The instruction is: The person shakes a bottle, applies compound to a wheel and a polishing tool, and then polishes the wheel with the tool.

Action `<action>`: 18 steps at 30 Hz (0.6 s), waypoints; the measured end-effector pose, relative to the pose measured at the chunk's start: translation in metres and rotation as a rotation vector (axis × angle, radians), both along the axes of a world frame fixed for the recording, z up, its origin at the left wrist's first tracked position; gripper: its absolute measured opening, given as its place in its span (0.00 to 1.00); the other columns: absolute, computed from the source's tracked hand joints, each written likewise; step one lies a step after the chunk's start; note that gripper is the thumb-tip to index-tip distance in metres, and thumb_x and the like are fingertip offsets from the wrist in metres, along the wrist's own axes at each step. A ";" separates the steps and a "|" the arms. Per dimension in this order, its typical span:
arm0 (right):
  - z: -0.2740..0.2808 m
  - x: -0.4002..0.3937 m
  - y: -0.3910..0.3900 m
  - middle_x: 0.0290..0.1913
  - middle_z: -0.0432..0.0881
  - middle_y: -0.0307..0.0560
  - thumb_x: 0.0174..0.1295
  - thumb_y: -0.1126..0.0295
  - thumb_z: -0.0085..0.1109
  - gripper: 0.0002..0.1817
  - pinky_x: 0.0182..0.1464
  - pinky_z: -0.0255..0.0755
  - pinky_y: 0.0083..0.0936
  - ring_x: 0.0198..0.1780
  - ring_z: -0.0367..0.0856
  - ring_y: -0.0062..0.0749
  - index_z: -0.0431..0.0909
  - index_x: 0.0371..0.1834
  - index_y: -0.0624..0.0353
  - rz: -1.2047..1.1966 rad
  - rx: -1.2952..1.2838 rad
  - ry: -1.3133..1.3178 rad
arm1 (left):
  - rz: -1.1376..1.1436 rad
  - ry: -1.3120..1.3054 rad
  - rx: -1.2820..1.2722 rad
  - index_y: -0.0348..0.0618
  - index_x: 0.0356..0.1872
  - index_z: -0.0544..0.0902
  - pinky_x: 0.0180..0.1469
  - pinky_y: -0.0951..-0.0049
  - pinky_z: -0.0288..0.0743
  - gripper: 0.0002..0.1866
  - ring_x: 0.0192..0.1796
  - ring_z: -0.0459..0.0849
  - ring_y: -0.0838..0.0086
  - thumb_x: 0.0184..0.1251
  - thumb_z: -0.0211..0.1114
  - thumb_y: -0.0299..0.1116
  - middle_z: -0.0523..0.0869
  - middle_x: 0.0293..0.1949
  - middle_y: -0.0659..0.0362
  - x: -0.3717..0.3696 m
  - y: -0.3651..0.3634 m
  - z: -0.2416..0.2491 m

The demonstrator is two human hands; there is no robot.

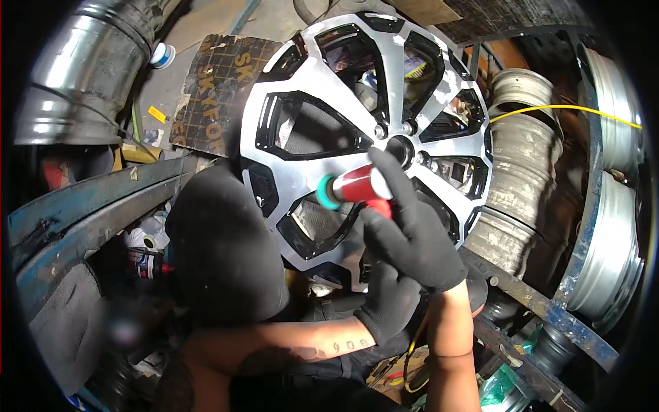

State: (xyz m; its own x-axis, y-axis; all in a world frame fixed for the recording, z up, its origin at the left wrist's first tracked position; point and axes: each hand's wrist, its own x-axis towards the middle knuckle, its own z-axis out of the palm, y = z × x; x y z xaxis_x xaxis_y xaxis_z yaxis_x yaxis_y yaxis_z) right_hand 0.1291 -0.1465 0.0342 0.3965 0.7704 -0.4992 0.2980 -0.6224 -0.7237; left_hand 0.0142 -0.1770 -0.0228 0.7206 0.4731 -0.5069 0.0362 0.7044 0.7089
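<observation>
Both my hands wear black gloves. My right hand (419,250) is closed around a small red handheld sander (357,185), with the index finger stretched along its top. The sander has a round teal pad (327,192), tilted to the left above the spokes. Just below, my left hand (391,302) crosses close behind the right one, and its fingers are hidden there. Under the tool lies a large alloy wheel (322,103) with bright machined faces and glossy black recesses. Lug holes surround its open centre bore.
A stack of worn steel wheels (511,172) stands to the right, beside a metal rack (582,226) holding silver rims (604,254). A yellow hose (563,108) crosses there. At left are a printed board (216,89), blue metal rails (103,199) and a rounded black shape (223,254).
</observation>
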 end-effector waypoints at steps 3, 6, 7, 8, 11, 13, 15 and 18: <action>-0.002 -0.001 -0.002 0.72 0.75 0.64 0.73 0.65 0.57 0.36 0.64 0.75 0.42 0.65 0.80 0.61 0.57 0.83 0.56 0.076 0.071 -0.127 | -0.061 -0.097 -0.145 0.31 0.56 0.80 0.56 0.64 0.76 0.16 0.57 0.82 0.65 0.70 0.61 0.27 0.82 0.56 0.49 -0.010 -0.009 -0.014; -0.012 0.004 -0.010 0.68 0.78 0.65 0.73 0.65 0.57 0.36 0.63 0.76 0.43 0.62 0.82 0.62 0.58 0.83 0.55 0.051 0.100 -0.307 | -0.096 -0.054 -0.061 0.31 0.45 0.82 0.51 0.61 0.75 0.09 0.53 0.83 0.62 0.70 0.61 0.27 0.85 0.45 0.48 -0.002 -0.007 -0.018; -0.013 0.006 -0.012 0.65 0.80 0.68 0.73 0.65 0.57 0.36 0.61 0.76 0.44 0.60 0.83 0.64 0.58 0.83 0.52 -0.008 0.093 -0.290 | -0.080 -0.042 -0.024 0.31 0.46 0.82 0.52 0.61 0.75 0.10 0.53 0.83 0.62 0.70 0.61 0.27 0.85 0.46 0.48 0.002 -0.008 -0.017; -0.014 0.008 -0.014 0.64 0.80 0.70 0.73 0.65 0.57 0.35 0.61 0.76 0.44 0.61 0.83 0.64 0.58 0.83 0.51 -0.047 0.049 -0.269 | -0.070 -0.035 -0.007 0.31 0.47 0.81 0.52 0.62 0.75 0.10 0.53 0.83 0.63 0.70 0.61 0.27 0.85 0.47 0.49 0.004 -0.008 -0.017; -0.028 0.015 -0.019 0.61 0.82 0.71 0.73 0.65 0.56 0.36 0.60 0.76 0.45 0.60 0.84 0.66 0.58 0.84 0.49 -0.051 0.121 -0.313 | -0.048 -0.030 0.018 0.32 0.51 0.81 0.54 0.63 0.76 0.12 0.55 0.83 0.65 0.71 0.62 0.27 0.84 0.50 0.50 0.006 -0.007 -0.017; -0.025 0.015 -0.017 0.60 0.82 0.70 0.73 0.65 0.56 0.36 0.59 0.76 0.44 0.59 0.85 0.65 0.57 0.84 0.49 -0.050 0.114 -0.288 | -0.057 -0.020 0.032 0.32 0.54 0.80 0.55 0.65 0.76 0.14 0.56 0.82 0.66 0.71 0.62 0.27 0.84 0.52 0.51 0.004 -0.005 -0.019; -0.018 0.013 -0.012 0.59 0.83 0.69 0.73 0.65 0.57 0.37 0.59 0.77 0.43 0.57 0.86 0.63 0.57 0.84 0.49 -0.060 0.075 -0.226 | -0.078 0.000 0.044 0.32 0.57 0.80 0.56 0.66 0.76 0.16 0.56 0.82 0.68 0.72 0.62 0.27 0.83 0.54 0.51 0.003 -0.008 -0.019; -0.011 0.008 -0.004 0.62 0.83 0.66 0.72 0.64 0.58 0.37 0.57 0.78 0.38 0.56 0.87 0.57 0.58 0.84 0.50 -0.051 0.008 -0.112 | -0.111 0.030 0.076 0.33 0.61 0.79 0.58 0.67 0.77 0.18 0.58 0.82 0.70 0.72 0.62 0.27 0.83 0.57 0.52 0.002 -0.016 -0.021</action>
